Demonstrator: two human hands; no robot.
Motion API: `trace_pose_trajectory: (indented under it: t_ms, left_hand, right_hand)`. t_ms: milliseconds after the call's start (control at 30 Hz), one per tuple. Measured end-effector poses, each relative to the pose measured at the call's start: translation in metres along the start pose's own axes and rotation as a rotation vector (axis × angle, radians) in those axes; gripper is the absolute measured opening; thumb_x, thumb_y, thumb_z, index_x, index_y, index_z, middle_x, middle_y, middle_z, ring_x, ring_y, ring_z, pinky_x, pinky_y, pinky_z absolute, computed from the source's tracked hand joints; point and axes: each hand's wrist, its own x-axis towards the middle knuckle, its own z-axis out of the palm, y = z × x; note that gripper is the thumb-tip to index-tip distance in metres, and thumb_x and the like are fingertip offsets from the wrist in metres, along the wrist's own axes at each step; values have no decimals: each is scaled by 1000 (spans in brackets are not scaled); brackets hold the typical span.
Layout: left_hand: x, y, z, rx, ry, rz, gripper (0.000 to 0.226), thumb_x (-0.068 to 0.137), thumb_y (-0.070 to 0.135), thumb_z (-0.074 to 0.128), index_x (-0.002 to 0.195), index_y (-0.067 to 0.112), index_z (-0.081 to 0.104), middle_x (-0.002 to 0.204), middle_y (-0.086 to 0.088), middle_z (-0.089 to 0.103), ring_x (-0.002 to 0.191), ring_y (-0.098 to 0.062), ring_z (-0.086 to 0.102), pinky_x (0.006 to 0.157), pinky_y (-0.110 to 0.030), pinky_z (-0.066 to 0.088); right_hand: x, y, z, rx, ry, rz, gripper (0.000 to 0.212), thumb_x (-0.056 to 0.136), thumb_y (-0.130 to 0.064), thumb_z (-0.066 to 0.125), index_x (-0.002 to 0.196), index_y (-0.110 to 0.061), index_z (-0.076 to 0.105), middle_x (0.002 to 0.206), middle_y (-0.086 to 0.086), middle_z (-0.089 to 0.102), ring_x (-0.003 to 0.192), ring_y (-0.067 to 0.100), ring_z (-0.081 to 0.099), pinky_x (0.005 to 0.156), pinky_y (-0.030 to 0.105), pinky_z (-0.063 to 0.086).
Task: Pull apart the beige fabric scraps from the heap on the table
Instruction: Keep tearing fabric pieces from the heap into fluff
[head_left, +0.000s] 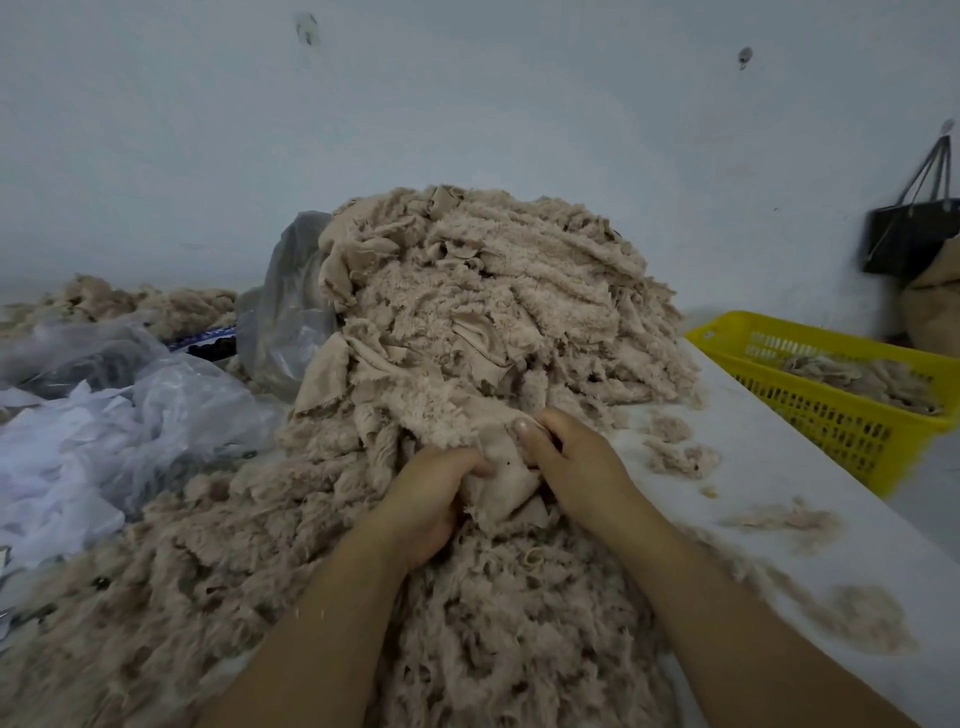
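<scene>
We see both hands low in the middle of the view, close together and clamped on the same beige scrap (506, 483). The left hand (426, 499) grips the scrap's left edge, fingers curled over the cloth. The right hand (571, 467) pinches the right edge, thumb on top with the nail facing us, the other fingers tucked under the cloth where we cannot see them. The scrap bridges the narrow gap between the two hands; we cannot tell whether the hands touch one another.

The heap (483, 312) of beige fabric scraps rises at twelve o'clock from the hands. Its foot touches the held scrap and its crest stands well above them against the pale wall (467, 104). From six round to nine o'clock of the hands lies a spread of looser, fluffier beige fibre (234, 597), and both forearms reach over it.

The white table (769, 493) shows bare at three o'clock of the right hand, dotted with small beige tufts (680, 457). Further out at two o'clock, a yellow basket (841, 431) stands just past the table's right edge with some beige fibre inside. Above it a black bag (909, 239) hangs on the wall. At nine to ten o'clock of the left hand lie crumpled translucent plastic bags (156, 415), and a grey bag (291, 312) leans against the heap's left flank.
</scene>
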Motion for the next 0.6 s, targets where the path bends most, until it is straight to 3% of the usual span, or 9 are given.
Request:
trace_pose_trajectory:
  t_ms: [67,167,267,333,433,500,600]
  left_hand:
    - [-1,3,-1,-81,29,18,34,81,-10,48,103,-3,74,101,-19,75,94,-30,73,85,-41,59]
    - [-1,14,-13,-395,-61,71,39,74,2,44,92,-6,78,96,-18,76,84,-23,75,72,-31,60]
    - [2,22,-30,-857,-94,178,43,77,3,42,109,2,69,102,-10,74,93,-19,72,95,-32,52]
    - [2,22,-32,-1018,-124,225,44,79,2,41,114,4,68,108,-8,72,96,-17,71,95,-33,52]
    - [1,21,-35,-1185,-239,265,41,80,1,41,108,-1,71,106,-9,72,77,-13,70,70,-24,59]
    - [-2,23,-39,-1293,-296,276,35,83,3,42,104,0,70,103,-8,70,59,-10,62,52,-15,50]
    - [-3,28,-49,-1306,-215,318,31,88,5,42,102,4,69,104,-7,68,54,-7,55,44,-11,40]
  right_hand:
    - [1,1,-3,-57,47,15,38,104,-32,46,68,-25,36,64,-8,43,60,-1,52,50,19,31]
    - [4,12,-14,-108,138,164,39,106,-36,38,71,-23,32,66,-3,36,57,11,34,52,30,23]
    - [4,20,-17,-95,161,285,40,107,-39,36,73,-18,33,66,0,36,56,15,31,53,33,22]
    - [3,22,-13,-118,147,297,39,106,-39,37,73,-18,35,66,0,38,56,16,33,53,33,24]
    - [3,23,-9,-141,136,299,38,106,-38,37,73,-20,35,65,1,38,56,17,34,55,33,26]
    - [4,27,-11,-144,141,320,38,106,-37,37,73,-20,35,66,1,39,57,18,35,56,34,27]
    - [6,32,-14,-142,160,389,36,106,-36,38,75,-17,36,67,4,38,58,20,33,59,35,27]
